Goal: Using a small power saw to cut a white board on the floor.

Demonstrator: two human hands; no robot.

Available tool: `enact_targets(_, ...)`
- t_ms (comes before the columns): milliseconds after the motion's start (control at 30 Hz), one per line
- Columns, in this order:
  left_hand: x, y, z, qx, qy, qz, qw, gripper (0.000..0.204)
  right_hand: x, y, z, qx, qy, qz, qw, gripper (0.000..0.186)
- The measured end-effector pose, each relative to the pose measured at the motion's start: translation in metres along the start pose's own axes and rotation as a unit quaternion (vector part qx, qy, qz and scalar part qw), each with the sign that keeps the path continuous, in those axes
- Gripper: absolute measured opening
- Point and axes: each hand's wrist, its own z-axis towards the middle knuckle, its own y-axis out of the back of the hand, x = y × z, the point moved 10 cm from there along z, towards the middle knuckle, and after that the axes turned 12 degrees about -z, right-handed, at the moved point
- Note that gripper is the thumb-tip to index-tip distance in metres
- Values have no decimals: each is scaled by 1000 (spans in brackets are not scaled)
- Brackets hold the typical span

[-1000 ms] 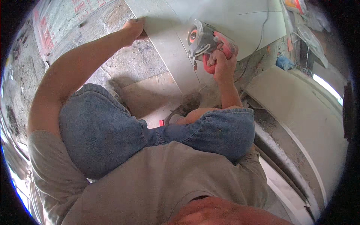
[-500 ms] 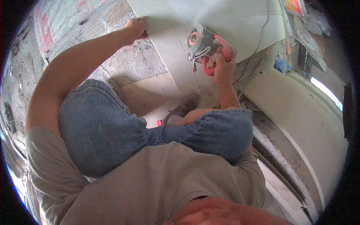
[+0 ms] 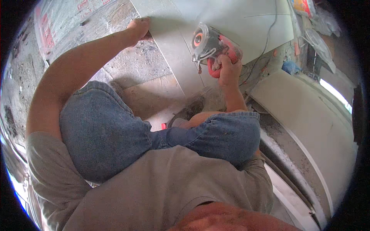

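Note:
A large pale, smooth panel (image 3: 163, 42) lies in front of me, with a thin straight line running along it. My left hand (image 3: 139, 29) grips the panel's left edge, its fingers partly hidden beneath. On the panel rests a red and grey circular saw (image 3: 224, 44) with a round guard and an orange ring on its side. My right hand (image 3: 229, 72) is closed round the saw's red handle. The saw stands at the line, which reappears below it toward the panel's near edge. The cutting edge of the blade cannot be made out.
A dark cable (image 3: 266, 43) crosses the panel right of the saw. More long pale panels (image 3: 308, 111) lie at the right, near a crumpled blue bag (image 3: 291, 67). Plastic sheeting with red print (image 3: 48, 32) covers the floor at far left. My bent knees (image 3: 102, 131) are close by.

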Motion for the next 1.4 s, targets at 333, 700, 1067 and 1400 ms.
enact_targets(333, -59, 15, -52, -146, 349, -361, 853, 27, 24, -12, -10, 1, -9, 34, 999, 13)
enact_targets(700, -64, 16, -55, -193, 355, -397, 824, 36, 23, -13, -10, -2, 7, 45, 999, 35)
enact_targets(1067, -74, 22, -56, -212, 334, -386, 833, 38, 17, -13, -12, -2, -17, 33, 999, 15)
enact_targets(1400, -69, 22, -56, -220, 345, -385, 827, 38, 35, -21, -16, 13, 10, 21, 1000, 28)
